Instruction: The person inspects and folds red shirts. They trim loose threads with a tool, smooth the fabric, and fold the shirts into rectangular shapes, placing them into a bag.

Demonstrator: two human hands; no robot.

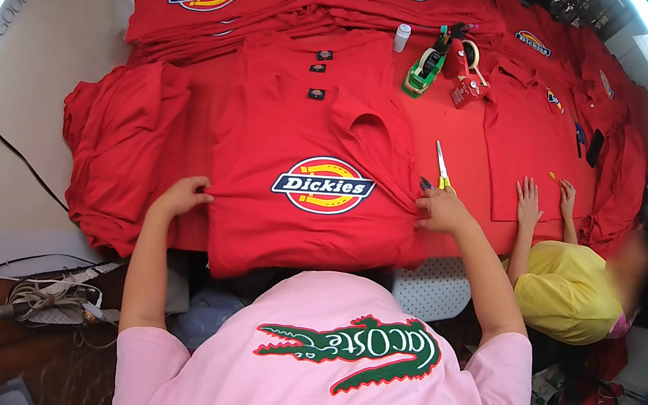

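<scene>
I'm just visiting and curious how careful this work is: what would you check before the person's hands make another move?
1. Left fingers on the left edge of the front red shirt: ok, they appear to grip it.
2. Right fingers on its right edge: ok, they appear to grip it too.
3. Emblem facing up: ok.
4. Fabric smooth: not ok, creases show around the emblem.
5. Scissors well away from the right fingers: not ok, they lie right beside them, blades pointing away.
6. Co-worker's hands off this shirt: ok, they are at another red shirt to the right.
</scene>
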